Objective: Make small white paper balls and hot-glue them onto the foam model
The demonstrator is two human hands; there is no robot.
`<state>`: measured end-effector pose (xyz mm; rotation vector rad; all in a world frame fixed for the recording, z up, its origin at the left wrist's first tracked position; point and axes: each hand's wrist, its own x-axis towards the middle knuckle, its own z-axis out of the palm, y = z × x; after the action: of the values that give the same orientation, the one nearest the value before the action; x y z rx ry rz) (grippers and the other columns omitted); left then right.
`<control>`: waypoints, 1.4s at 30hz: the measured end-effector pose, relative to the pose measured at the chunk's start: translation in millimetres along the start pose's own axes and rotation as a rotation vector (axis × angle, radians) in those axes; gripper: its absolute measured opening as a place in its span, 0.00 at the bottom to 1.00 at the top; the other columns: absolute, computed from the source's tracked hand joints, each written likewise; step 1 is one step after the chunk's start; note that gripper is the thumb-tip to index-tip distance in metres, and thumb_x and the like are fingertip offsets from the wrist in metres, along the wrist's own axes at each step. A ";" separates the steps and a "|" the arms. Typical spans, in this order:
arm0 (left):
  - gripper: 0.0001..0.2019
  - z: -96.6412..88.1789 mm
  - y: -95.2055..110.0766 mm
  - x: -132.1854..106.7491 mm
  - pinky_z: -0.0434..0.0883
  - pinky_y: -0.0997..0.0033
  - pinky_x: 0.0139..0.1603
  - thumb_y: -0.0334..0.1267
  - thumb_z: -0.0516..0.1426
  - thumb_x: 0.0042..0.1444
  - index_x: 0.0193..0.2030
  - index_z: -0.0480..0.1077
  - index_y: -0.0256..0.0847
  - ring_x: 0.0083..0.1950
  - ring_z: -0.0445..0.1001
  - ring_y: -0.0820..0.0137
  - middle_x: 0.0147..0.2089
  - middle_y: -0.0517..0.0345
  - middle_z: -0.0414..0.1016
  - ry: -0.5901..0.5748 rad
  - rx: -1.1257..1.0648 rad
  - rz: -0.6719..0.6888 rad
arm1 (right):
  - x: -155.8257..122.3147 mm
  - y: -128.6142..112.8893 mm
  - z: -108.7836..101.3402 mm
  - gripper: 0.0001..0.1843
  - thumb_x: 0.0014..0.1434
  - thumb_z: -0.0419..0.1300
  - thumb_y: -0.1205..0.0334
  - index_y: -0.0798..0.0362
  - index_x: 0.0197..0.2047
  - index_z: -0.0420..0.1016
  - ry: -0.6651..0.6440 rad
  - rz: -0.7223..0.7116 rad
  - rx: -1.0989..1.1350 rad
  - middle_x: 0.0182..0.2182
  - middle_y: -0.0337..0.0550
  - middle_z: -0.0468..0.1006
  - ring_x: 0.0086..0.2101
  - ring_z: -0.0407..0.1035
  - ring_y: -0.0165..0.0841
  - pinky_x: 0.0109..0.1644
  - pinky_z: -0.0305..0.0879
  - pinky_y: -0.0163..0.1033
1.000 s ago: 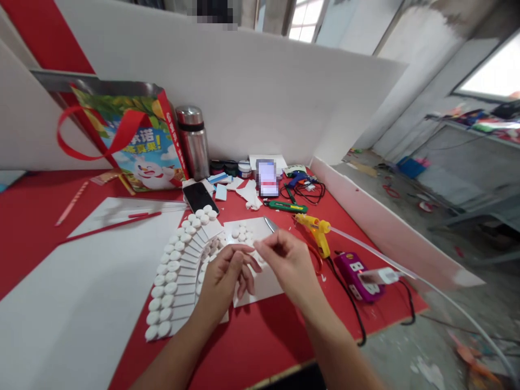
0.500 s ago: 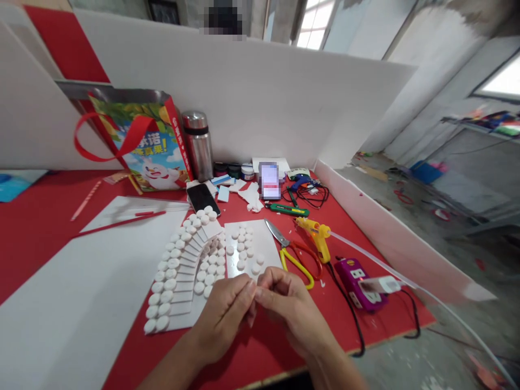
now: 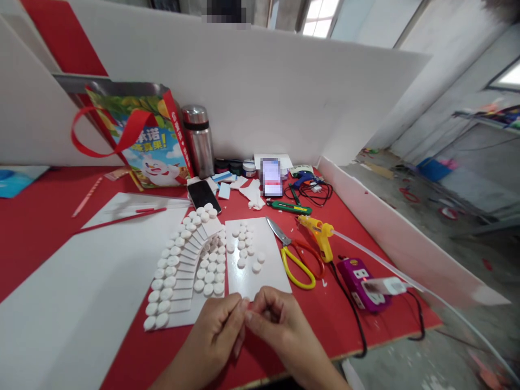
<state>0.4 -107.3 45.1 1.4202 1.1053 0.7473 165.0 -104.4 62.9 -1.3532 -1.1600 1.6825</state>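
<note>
My left hand (image 3: 221, 327) and my right hand (image 3: 274, 319) meet at the fingertips over the front of the table, both closed in a pinch. Whatever lies between the fingers is too small and hidden to make out. Just beyond them is a white board (image 3: 260, 284) with several loose white round discs (image 3: 257, 267). To the left stands a curved white stair-like model (image 3: 181, 295), edged by two rows of white discs (image 3: 166, 294). More discs (image 3: 209, 277) fill the inside of its curve.
Scissors (image 3: 298, 265), a yellow glue gun (image 3: 319, 233) and a purple power strip (image 3: 361, 284) lie to the right. A green cutter (image 3: 290, 207), phone (image 3: 204, 196), steel flask (image 3: 199, 141) and gift bag (image 3: 154, 141) are farther back. White panels (image 3: 260, 97) border the red table (image 3: 134, 346).
My joined hands have come slightly lower and left in the picture, uncovering more of the white board and the discs beside it. The camera view has shifted a little.
</note>
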 end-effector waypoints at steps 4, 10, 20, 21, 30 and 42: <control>0.31 7.2 -3.5 -2.5 0.52 0.74 0.18 0.63 0.44 0.69 0.23 0.60 0.43 0.12 0.56 0.76 0.12 0.63 0.62 -0.043 -0.203 -0.275 | -1.3 -1.1 1.6 0.20 0.54 0.68 0.50 0.52 0.25 0.65 -0.034 -0.019 -0.080 0.21 0.33 0.64 0.26 0.56 0.27 0.30 0.52 0.35; 0.26 10.3 -5.4 -5.8 0.59 0.75 0.27 0.57 0.49 0.70 0.25 0.58 0.42 0.24 0.61 0.74 0.21 0.63 0.61 0.107 -0.091 -0.003 | 2.4 -1.9 -0.3 0.20 0.51 0.71 0.51 0.53 0.25 0.67 -0.011 -0.020 -0.005 0.20 0.31 0.61 0.25 0.52 0.26 0.28 0.48 0.34; 0.21 19.3 12.1 -6.2 0.64 0.71 0.33 0.48 0.47 0.73 0.32 0.67 0.41 0.28 0.69 0.72 0.27 0.57 0.70 -0.033 -0.052 0.146 | 33.4 -39.2 -22.8 0.19 0.49 0.75 0.57 0.54 0.26 0.67 0.258 -0.240 0.502 0.21 0.29 0.59 0.19 0.45 0.19 0.22 0.38 0.31; 0.20 20.7 13.6 -7.5 0.64 0.71 0.33 0.47 0.48 0.73 0.31 0.69 0.40 0.29 0.70 0.71 0.28 0.56 0.72 -0.066 0.021 0.190 | 33.8 -41.4 -26.1 0.21 0.51 0.74 0.57 0.53 0.25 0.65 0.283 -0.274 0.525 0.21 0.29 0.57 0.19 0.44 0.19 0.22 0.38 0.31; 0.07 -43.8 -0.5 -46.0 0.72 0.69 0.45 0.42 0.58 0.67 0.46 0.76 0.46 0.40 0.76 0.67 0.41 0.59 0.79 0.930 0.308 0.180 | -14.6 -4.9 -46.7 0.19 0.58 0.72 0.53 0.53 0.26 0.70 0.442 -0.332 0.330 0.22 0.35 0.67 0.21 0.60 0.24 0.25 0.56 0.32; 0.29 -90.0 -34.5 -17.9 0.74 0.55 0.62 0.56 0.61 0.62 0.65 0.69 0.44 0.68 0.71 0.52 0.68 0.48 0.71 0.885 -0.031 -0.054 | -36.0 -0.1 -51.8 0.12 0.54 0.75 0.55 0.53 0.31 0.80 0.445 -0.293 0.183 0.26 0.45 0.82 0.25 0.70 0.30 0.32 0.67 0.35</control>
<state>-95.0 -92.2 29.2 1.0178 1.7721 1.4086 223.6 -125.2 73.0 -1.2850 -0.8711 1.1712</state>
